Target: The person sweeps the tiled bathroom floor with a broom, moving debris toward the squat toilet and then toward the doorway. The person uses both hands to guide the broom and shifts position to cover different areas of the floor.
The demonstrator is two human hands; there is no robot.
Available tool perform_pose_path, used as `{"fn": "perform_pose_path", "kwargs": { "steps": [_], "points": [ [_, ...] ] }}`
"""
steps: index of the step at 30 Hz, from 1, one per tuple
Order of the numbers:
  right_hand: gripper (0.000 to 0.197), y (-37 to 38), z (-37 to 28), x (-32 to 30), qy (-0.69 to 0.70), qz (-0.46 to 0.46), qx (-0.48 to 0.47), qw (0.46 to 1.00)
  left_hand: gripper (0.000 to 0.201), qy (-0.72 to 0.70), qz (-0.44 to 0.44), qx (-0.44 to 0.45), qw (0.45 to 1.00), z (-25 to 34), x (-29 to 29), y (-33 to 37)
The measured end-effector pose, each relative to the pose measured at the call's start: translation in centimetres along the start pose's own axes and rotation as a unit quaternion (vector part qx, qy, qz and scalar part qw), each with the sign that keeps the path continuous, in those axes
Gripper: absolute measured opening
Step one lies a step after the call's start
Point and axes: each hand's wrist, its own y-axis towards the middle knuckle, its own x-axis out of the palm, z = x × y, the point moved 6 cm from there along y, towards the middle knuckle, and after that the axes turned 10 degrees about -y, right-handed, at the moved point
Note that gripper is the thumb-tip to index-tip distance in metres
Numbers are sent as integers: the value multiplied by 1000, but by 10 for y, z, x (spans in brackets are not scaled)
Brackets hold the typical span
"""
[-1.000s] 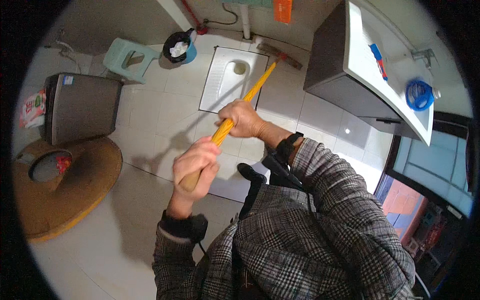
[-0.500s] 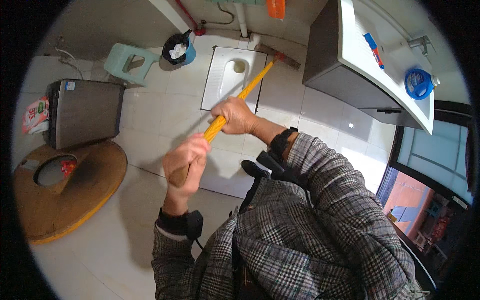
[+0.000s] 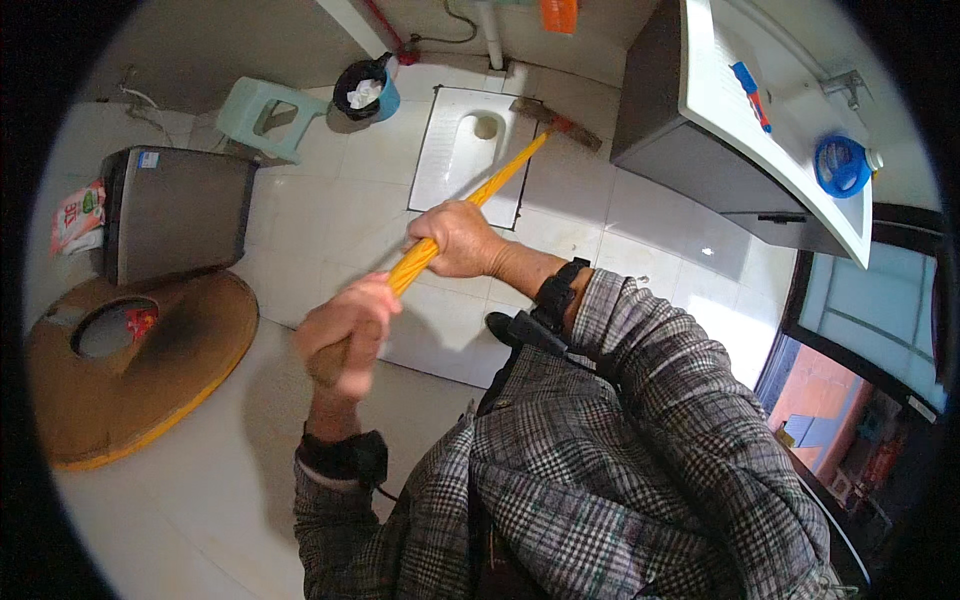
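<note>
A broom with a long yellow twisted handle (image 3: 505, 175) slants across the middle of the view. Wrapped round the upper end of the handle is my left hand (image 3: 348, 330), slightly blurred. My right hand (image 3: 460, 238) grips it farther along, toward the head. The wide, dark broom head (image 3: 556, 122), reddish at its joint, rests at the floor by the right far corner of a white squat toilet (image 3: 430, 185). Its bristles are too small to make out.
A lidded-looking grey washing machine (image 3: 180, 215), a round brown wooden tabletop with a hole (image 3: 200, 340), a pale green stool (image 3: 240, 115) and a lined bin (image 3: 385, 105) stand left. At right is a white-topped sink cabinet (image 3: 690, 95) with a blue bottle (image 3: 842, 167) and brush (image 3: 750, 95).
Both hands have drawn back a little toward the lower left with the handle, the left one more. The broom head stays near the toilet's far right corner, and the view has shifted slightly.
</note>
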Motion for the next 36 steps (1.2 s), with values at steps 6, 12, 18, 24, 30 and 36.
{"fn": "perform_pose_path", "kwargs": {
  "steps": [6,12,18,24,30,36],
  "points": [
    [17,-18,-69,-5,69,15,-32,997,28,7,37,-20,999,68,-11,-20],
    [16,-18,-92,-2,126,28,-11,992,36,-62,44,29,997,81,-32,-29],
    [18,-11,-45,11,8,-56,27,998,33,11,80,-36,996,26,-14,-34],
    [16,-39,-119,8,92,14,-26,995,39,-63,49,19,997,90,-25,-54],
    [18,-34,-104,13,71,43,-23,996,40,-87,62,18,994,70,-32,-55],
    [21,-39,-73,18,20,21,-5,1000,33,41,67,-79,994,26,-17,-70]
  ]
}}
